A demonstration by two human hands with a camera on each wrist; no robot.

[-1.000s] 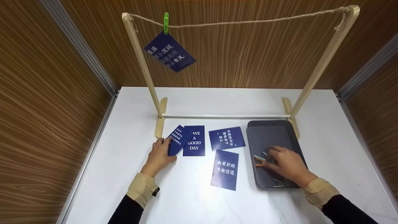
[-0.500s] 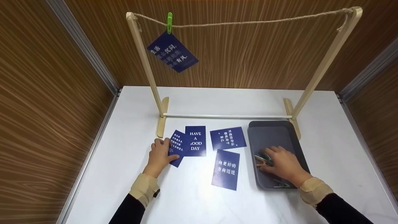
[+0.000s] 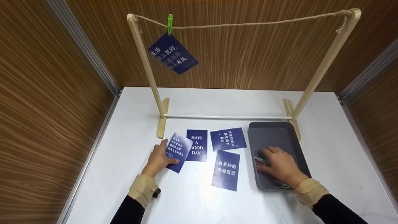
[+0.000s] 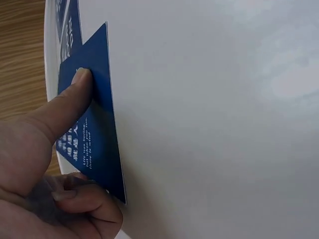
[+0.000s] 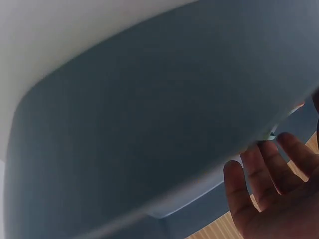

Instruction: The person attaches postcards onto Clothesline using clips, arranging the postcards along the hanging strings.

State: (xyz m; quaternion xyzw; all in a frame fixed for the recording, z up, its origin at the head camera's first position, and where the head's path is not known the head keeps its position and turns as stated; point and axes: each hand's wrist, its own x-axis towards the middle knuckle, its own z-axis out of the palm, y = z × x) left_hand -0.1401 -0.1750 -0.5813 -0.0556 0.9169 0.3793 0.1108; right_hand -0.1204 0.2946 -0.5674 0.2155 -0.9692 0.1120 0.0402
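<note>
My left hand (image 3: 158, 160) pinches a blue card with white lettering (image 3: 178, 149), thumb on its face. In the left wrist view that blue card is tilted off the white table, with the thumb (image 4: 70, 102) across it and the other fingers curled at its lower edge. My right hand (image 3: 281, 165) is down inside the dark grey tray (image 3: 273, 132), over several clothespins (image 3: 261, 161), one of them orange. In the right wrist view the tray wall hides part of this hand; its visible fingers are fairly straight, close to a pale clothespin (image 5: 271, 135).
Behind stands a wooden frame (image 3: 326, 62) strung with a rope (image 3: 248, 24); a green clothespin (image 3: 170, 24) holds a hanging blue card (image 3: 174, 54). A "HAVE A GOOD DAY" card (image 3: 197, 144) and two other cards (image 3: 228, 139) lie between the hands.
My left hand has drawn its card nearer, off most of the "HAVE A GOOD DAY" card, and its face now tilts upward. My right hand has shifted slightly left among the clothespins.
</note>
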